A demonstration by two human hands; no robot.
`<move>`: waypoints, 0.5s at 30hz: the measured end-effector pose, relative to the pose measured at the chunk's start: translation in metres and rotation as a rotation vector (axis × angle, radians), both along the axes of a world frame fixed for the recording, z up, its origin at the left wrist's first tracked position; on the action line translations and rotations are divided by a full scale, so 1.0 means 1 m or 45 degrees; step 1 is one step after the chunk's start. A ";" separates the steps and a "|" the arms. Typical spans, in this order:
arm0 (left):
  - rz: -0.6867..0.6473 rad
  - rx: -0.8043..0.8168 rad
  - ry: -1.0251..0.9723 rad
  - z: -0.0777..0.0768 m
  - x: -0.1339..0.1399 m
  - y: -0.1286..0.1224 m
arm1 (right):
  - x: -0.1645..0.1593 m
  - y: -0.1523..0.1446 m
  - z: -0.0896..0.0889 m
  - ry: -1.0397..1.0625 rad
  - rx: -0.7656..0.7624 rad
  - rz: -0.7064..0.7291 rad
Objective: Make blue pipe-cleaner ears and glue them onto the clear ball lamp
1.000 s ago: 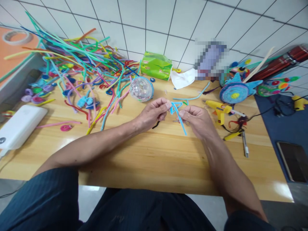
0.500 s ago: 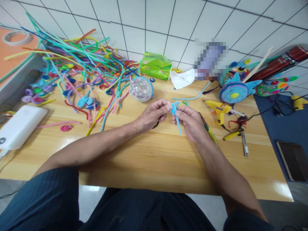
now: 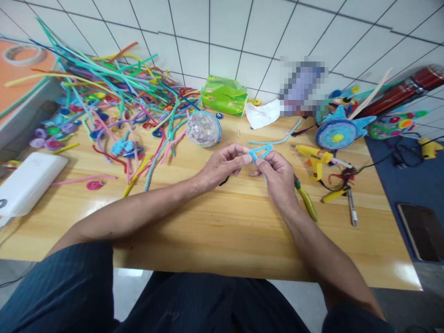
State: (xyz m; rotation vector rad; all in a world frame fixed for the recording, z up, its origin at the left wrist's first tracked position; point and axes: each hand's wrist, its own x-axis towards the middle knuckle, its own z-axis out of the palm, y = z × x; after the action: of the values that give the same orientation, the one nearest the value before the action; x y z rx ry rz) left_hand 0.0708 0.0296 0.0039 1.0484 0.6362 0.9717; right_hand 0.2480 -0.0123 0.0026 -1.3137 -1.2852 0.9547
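Observation:
A light blue pipe cleaner (image 3: 265, 149), bent into a narrow pointed loop, is held above the table between my two hands. My left hand (image 3: 227, 165) pinches its left end between thumb and fingertips. With thumb and forefinger, my right hand (image 3: 277, 173) grips it just to the right, and part of it is hidden behind those fingers. Another light blue pipe cleaner (image 3: 277, 141) lies behind my hands. Beside my right wrist rest pliers with yellow-green handles (image 3: 307, 203), partly covered by the hand. A clear dome with a blue rim (image 3: 203, 128) stands behind my left hand.
Loose pipe cleaners (image 3: 121, 78) pile up at the back left. A white power bank (image 3: 33, 182) lies at left. A green tissue pack (image 3: 225, 95) is against the wall. On the right are a yellow glue gun (image 3: 314, 157), a pen (image 3: 353, 208) and a blue round craft (image 3: 336, 137).
The pipe cleaner's loop has turned and now points rightward, showing longer above my fingers. My right hand has shifted slightly right and changed its hold, uncovering more of the pliers.

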 end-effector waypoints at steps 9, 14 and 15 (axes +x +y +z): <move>0.206 0.013 0.185 0.006 -0.002 -0.005 | -0.005 -0.006 -0.006 -0.298 0.215 -0.078; 0.203 0.069 0.236 0.006 -0.003 -0.006 | -0.004 -0.006 -0.006 -0.339 0.224 -0.041; 0.204 0.079 0.243 0.006 -0.004 -0.006 | -0.004 -0.007 -0.006 -0.338 0.224 -0.034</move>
State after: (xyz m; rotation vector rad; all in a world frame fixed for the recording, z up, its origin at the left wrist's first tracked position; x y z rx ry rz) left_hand 0.0672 0.0240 0.0099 1.1676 0.8619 1.0434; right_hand 0.2441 -0.0189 -0.0038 -1.3466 -1.5127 0.6467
